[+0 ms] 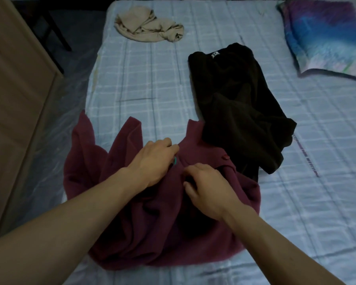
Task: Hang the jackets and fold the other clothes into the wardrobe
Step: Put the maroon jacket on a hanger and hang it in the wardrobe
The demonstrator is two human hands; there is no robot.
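A maroon jacket (148, 219) with a red button lies crumpled at the near edge of the bed. My left hand (152, 161) lies on its upper middle with fingers curled into the cloth beside a small teal loop. My right hand (206, 188) is just to the right, fingers curled and pinching the jacket's fabric. A black garment (240, 99) with a white neck label lies rumpled beyond and right of the jacket. A beige garment (148, 25) sits bunched at the far end of the bed.
The bed (144, 83) has a pale blue checked sheet. A light wooden wardrobe side (14, 99) stands at the left, with clear plastic over the floor beside it. A colourful pillow (327, 31) lies at the far right.
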